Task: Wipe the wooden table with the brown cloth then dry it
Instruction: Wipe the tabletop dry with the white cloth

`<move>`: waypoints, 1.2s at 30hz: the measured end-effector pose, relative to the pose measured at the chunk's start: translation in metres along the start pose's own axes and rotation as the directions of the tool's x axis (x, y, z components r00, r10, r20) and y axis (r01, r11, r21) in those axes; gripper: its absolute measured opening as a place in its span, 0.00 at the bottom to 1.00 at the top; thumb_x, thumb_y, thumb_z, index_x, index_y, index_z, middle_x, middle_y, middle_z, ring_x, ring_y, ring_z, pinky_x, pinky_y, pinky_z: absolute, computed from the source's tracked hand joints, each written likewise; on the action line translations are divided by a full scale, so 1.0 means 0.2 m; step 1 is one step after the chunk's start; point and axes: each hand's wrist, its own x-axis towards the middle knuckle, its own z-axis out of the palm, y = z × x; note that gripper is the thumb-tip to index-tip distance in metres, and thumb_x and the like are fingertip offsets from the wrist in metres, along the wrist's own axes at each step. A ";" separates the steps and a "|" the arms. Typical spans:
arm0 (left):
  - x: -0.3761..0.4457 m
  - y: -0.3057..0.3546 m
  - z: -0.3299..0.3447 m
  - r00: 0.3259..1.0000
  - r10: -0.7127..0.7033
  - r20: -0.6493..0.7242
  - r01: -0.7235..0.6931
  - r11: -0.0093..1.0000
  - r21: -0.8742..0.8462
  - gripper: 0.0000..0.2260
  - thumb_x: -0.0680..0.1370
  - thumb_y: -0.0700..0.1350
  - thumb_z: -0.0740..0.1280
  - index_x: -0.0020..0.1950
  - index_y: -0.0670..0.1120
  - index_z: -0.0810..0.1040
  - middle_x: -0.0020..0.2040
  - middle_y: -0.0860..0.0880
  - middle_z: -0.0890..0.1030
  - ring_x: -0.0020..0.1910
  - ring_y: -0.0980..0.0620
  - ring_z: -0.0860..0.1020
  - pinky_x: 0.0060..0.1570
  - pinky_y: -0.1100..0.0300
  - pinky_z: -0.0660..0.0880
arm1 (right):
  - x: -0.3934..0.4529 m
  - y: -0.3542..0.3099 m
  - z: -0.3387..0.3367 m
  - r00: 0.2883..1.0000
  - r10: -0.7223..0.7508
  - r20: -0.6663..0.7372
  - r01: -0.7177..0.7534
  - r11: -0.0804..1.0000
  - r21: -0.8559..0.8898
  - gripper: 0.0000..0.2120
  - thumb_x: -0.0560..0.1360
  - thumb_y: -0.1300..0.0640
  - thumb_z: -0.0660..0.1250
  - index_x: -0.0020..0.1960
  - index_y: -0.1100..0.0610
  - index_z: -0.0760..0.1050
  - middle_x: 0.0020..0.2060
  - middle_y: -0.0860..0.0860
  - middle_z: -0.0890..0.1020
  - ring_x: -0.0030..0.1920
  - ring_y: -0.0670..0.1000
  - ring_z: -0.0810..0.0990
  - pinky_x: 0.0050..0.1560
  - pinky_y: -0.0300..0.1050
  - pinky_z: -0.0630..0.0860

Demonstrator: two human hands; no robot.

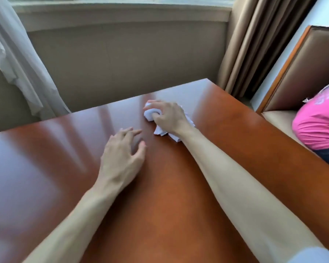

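A glossy reddish-brown wooden table (46,168) fills the lower part of the head view. My right hand (169,115) grips a crumpled white tissue or cloth (149,112) and presses it onto the table near the far edge. My left hand (122,156) rests on the tabletop just left of it, fingers spread and lightly bent, holding nothing. No brown cloth is in view.
A padded bench seat with a wooden frame (300,69) stands to the right of the table. A person in a pink shirt (319,122) sits there, close to the table's right edge. Beige curtains (254,44) and a window sill (112,8) lie beyond the far edge.
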 end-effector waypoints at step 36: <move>-0.51 0.79 0.48 0.937 0.214 0.275 -0.291 0.914 0.282 0.26 0.81 0.65 0.45 0.80 0.65 0.52 0.83 0.51 0.51 0.82 0.47 0.44 0.79 0.44 0.42 | -1.29 0.94 -0.91 0.870 0.382 -0.312 -0.390 0.920 0.038 0.24 0.69 0.50 0.55 0.60 0.44 0.82 0.62 0.42 0.81 0.63 0.49 0.77 0.63 0.47 0.73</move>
